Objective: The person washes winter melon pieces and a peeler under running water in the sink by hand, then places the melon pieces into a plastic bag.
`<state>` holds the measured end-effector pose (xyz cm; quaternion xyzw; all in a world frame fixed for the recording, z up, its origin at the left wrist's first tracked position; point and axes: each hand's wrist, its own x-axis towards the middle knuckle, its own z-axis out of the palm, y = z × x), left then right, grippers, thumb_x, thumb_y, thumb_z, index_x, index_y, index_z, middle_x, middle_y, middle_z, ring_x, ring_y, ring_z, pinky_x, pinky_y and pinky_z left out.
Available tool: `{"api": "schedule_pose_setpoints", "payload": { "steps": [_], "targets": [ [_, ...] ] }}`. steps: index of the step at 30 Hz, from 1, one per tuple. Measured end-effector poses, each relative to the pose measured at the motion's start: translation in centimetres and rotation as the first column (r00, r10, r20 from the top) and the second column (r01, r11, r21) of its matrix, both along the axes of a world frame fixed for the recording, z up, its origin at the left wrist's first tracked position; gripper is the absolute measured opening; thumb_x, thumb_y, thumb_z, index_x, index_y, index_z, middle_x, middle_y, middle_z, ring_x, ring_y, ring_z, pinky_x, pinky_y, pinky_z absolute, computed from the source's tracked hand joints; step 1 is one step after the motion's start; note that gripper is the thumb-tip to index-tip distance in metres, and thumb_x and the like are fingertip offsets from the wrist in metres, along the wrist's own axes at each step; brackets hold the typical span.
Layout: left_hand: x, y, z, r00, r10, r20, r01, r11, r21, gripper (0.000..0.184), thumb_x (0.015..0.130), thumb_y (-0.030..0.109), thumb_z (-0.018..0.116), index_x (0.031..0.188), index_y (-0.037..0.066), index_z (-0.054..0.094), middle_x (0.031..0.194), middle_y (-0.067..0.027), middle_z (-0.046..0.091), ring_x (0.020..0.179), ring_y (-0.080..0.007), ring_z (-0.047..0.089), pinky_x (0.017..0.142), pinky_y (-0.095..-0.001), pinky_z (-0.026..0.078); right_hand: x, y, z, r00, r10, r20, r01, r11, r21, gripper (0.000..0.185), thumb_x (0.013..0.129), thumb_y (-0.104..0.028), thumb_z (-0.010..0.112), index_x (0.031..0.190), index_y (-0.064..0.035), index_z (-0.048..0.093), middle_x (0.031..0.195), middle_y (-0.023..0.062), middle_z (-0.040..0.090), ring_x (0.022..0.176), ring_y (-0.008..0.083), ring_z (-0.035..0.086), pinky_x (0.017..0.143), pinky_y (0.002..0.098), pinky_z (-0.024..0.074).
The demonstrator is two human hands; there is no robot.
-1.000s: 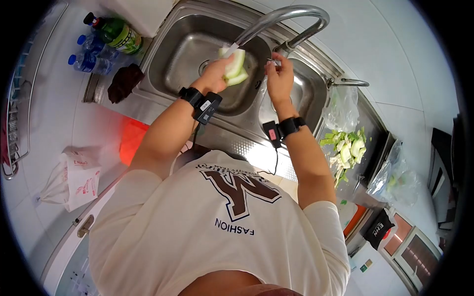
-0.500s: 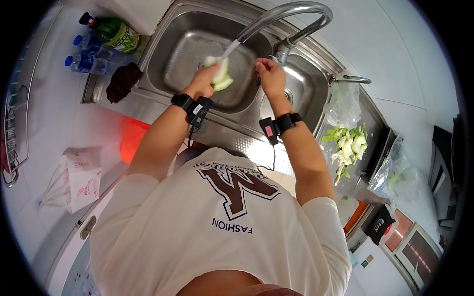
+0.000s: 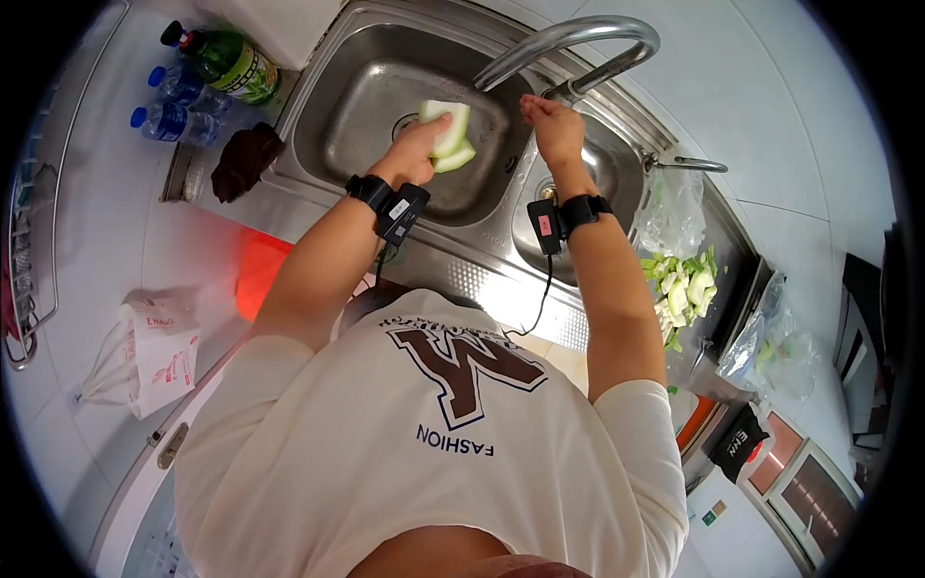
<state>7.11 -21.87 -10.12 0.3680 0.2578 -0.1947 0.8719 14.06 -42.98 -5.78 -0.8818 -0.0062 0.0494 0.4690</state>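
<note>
Over the larger left basin of the steel sink (image 3: 332, 144), my left hand (image 3: 417, 149) grips pale green melon pieces (image 3: 445, 128), one overlapping another. The curved faucet (image 3: 568, 34) arches above, and no water stream shows at its spout. My right hand (image 3: 556, 130) is beside the faucet base, over the divider and the smaller basin (image 3: 602, 159). Its fingers are bent close together, and the palm side is partly hidden, with no object visible in it.
Plastic bottles (image 3: 231, 65) and a dark cloth (image 3: 246, 162) stand left of the sink. On the right counter are a clear plastic bag (image 3: 671, 212), a pile of green peelings (image 3: 689, 289) and another bag (image 3: 776, 352). A white bag (image 3: 164, 352) hangs at left.
The water stream from the faucet has stopped. My left hand moved left with the melon pieces, then back right. My right hand shifted left from the faucet, then right again to beside its base.
</note>
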Motion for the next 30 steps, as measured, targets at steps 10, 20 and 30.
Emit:
{"api": "schedule_pose_setpoints", "payload": {
  "steps": [10, 20, 30],
  "targets": [
    [1.0, -0.5, 0.8, 0.999, -0.026, -0.030, 0.026, 1.000, 0.008, 0.033, 0.091, 0.023, 0.057, 0.116, 0.003, 0.052, 0.109, -0.0100, 0.059, 0.098, -0.0234, 0.060, 0.088, -0.0417, 0.050, -0.5, 1.0, 4.7, 0.987, -0.152, -0.044, 0.154, 0.986, 0.064, 0.035, 0.085, -0.022, 0.062, 0.112, 0.0004, 0.060, 0.078, 0.0091, 0.068, 0.059, 0.0131, 0.063, 0.053, 0.0248, 0.0508],
    [1.4, -1.0, 1.4, 0.999, 0.013, -0.050, -0.013, 1.000, -0.002, 0.032, 0.089, 0.020, 0.060, 0.113, 0.001, 0.053, 0.107, -0.0113, 0.060, 0.094, -0.0250, 0.061, 0.084, -0.0426, 0.051, 0.0, 0.2, 1.8, 0.965, -0.026, -0.263, 0.048, 0.996, 0.078, 0.033, 0.091, -0.024, 0.052, 0.110, 0.0014, 0.059, 0.084, 0.0119, 0.068, 0.064, 0.0158, 0.064, 0.055, 0.0269, 0.0524],
    [1.4, -1.1, 1.5, 0.998, 0.005, -0.060, -0.004, 1.000, 0.010, 0.032, 0.091, 0.022, 0.058, 0.115, 0.003, 0.052, 0.108, -0.0103, 0.059, 0.098, -0.0242, 0.060, 0.087, -0.0433, 0.050, -1.2, 0.3, 1.7, 0.975, -0.063, -0.215, 0.083, 0.993, 0.083, 0.027, 0.090, -0.020, 0.053, 0.101, 0.0009, 0.065, 0.080, 0.0094, 0.068, 0.063, 0.0146, 0.064, 0.057, 0.0281, 0.0506]
  ]
}}
